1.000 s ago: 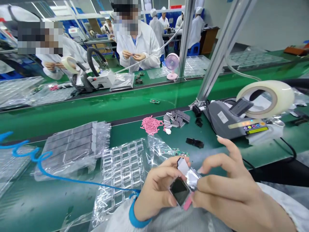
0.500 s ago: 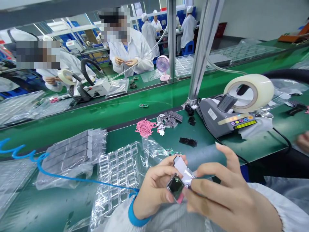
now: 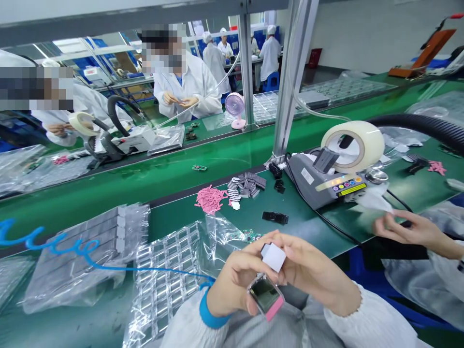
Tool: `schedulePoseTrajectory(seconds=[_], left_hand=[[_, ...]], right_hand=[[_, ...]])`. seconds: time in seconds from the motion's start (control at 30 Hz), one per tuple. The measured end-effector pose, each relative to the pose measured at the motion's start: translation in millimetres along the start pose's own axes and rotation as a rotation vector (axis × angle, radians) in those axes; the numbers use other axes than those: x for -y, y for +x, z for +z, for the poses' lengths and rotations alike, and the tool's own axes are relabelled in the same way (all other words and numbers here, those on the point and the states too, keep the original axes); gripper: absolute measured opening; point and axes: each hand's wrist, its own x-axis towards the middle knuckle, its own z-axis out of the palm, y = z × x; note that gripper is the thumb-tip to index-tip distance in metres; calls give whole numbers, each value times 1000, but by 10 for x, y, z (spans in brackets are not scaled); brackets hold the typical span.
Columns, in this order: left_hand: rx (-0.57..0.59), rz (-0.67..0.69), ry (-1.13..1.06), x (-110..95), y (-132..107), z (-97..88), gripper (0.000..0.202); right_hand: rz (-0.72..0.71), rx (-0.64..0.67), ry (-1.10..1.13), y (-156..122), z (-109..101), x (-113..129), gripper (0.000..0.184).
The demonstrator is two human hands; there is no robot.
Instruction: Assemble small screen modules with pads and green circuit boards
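Low in the middle of the view, my left hand (image 3: 237,282) is closed around a small square module with a dark screen and a pink edge (image 3: 266,296). My right hand (image 3: 313,273) reaches across from the right, its fingers curled over the top of the same module. A white tab (image 3: 274,256) sticks up between the fingertips of both hands. A blue band circles my left wrist (image 3: 206,316). Both sleeves are white.
A clear blister tray (image 3: 174,270) and a bagged stack of grey parts (image 3: 90,241) lie left. Pink strips (image 3: 209,199), striped pieces (image 3: 246,186) and black clips (image 3: 274,217) sit ahead. A tape dispenser with a roll (image 3: 340,164) stands right. A neighbour's hand (image 3: 406,229) reaches in at right.
My right hand has swung from beside the module to over its top, fingers now curled in. The view has shifted so things sit further left. A neighbour's hand has entered at right.
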Motion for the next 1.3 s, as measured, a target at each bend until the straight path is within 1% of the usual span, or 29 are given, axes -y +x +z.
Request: schedulePoseTrajectory(seconds=[0.07,0.13,0.2,0.23,0.27,0.3,0.37,0.4,0.43,0.47,0.53,0.67,0.73,0.83,0.93,1.0,1.1,1.17,1.23,1.3], left_hand=[[37,49,-30,5,21,4,41],[31,65,-82,13,24,9,37],[-37,54,-128,35,7,15,35],[-90,54,-132,51,-5,19,35],[-144,66,-128,69,-19,26,35],[-192,80,-119,87,-32,35,36],[-268,87,-112,113,-52,67,36],[-291,82,-119,120,-58,88,37],[-305,76,-127,122,-63,111,38],[-318,72,-129,121,-66,135,39],[-349,74,-111,115,-68,176,40],[-394,83,-63,108,-75,212,39],[-410,74,-79,108,-87,209,39],[-421,55,-119,102,-122,201,37],[-410,62,-120,77,-165,213,34],[-407,86,-99,50,-181,235,34],[-390,90,-121,8,-166,281,35],[-383,57,-175,-7,-131,311,37],[-416,53,-197,-1,-91,336,38],[-450,76,-180,27,-59,353,39]], right_hand=[[29,-9,28,4,-32,2,35],[22,-32,25,-25,-72,8,35],[-28,-80,13,-97,-103,31,31],[-98,-123,-54,-147,-108,52,26],[-201,-176,-185,-202,-103,77,19],[-332,-230,-382,-256,-87,105,13],[-626,-314,-882,-348,-17,158,20],[-739,-330,-1107,-379,31,178,24],[-817,-331,-1266,-399,85,192,27],[-859,-329,-1375,-408,139,200,26],[-877,-337,-1493,-405,233,199,22],[-880,-374,-1622,-364,326,179,21],[-896,-371,-1646,-332,344,172,22],[-903,-352,-1614,-280,367,147,17],[-899,-329,-1595,-254,386,102,23],[-908,-317,-1595,-261,390,81,23],[-898,-302,-1565,-284,383,88,22],[-897,-331,-1556,-290,372,109,21],[-911,-362,-1554,-283,358,125,22],[-930,-360,-1548,-268,344,128,24]])
